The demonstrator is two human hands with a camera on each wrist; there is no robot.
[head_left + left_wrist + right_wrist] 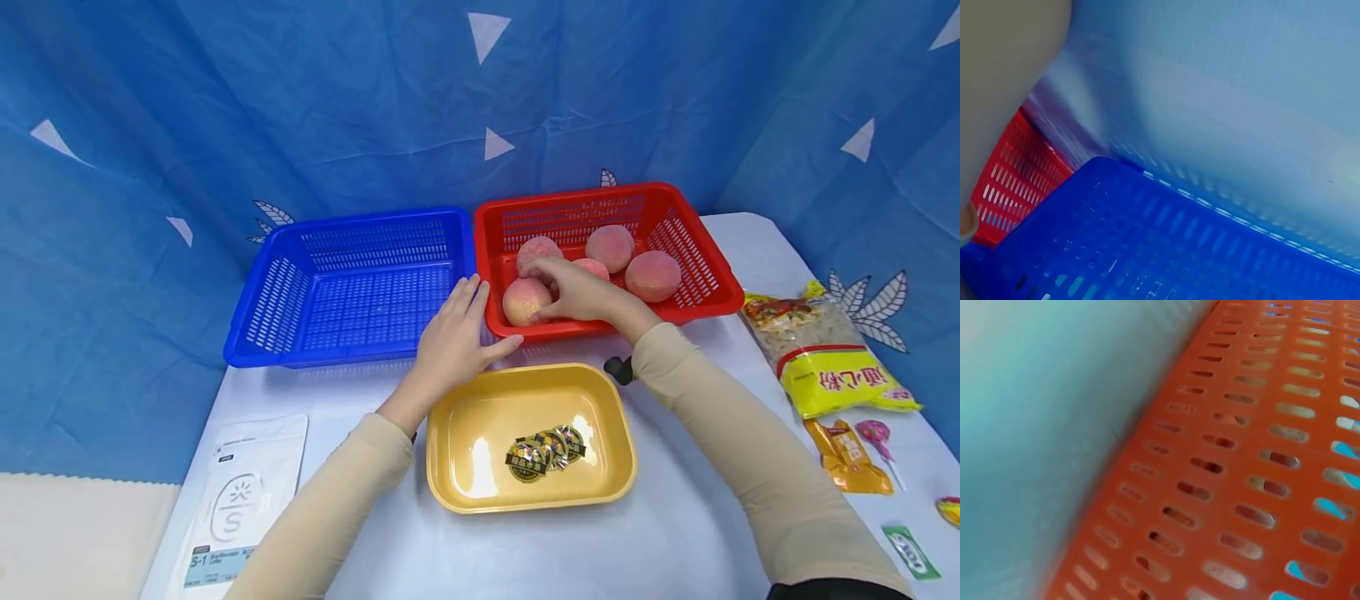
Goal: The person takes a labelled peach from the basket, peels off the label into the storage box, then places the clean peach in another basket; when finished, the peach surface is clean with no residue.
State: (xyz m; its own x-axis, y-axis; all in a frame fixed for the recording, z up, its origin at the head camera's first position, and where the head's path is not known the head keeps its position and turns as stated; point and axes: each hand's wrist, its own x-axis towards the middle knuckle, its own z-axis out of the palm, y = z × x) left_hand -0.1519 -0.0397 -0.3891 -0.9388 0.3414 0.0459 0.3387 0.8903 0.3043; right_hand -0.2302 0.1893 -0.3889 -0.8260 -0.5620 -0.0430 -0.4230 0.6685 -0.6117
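Note:
Inside the red basket [693,242] my right hand [573,292] curls its fingers and thumb round a pale pink peach [525,302] at the near left corner. Several other peaches [653,276] lie in the same basket, one of them partly behind the hand. My left hand [452,342] is at the meeting rims of the red basket and the blue basket [352,358], fingers straight and thumb spread towards the red one's front edge. The left wrist view shows the blue basket's slotted wall [1147,231]; the right wrist view shows the red basket's slotted wall [1222,456], with no peach clearly visible.
A yellow tray [465,500] with several round black-and-gold stickers [543,452] stands in front of the baskets. A white coffee pouch [243,492] lies left. To the right are a pasta bag [825,354], an orange packet [847,457], a lollipop [876,433] and a green packet [910,552].

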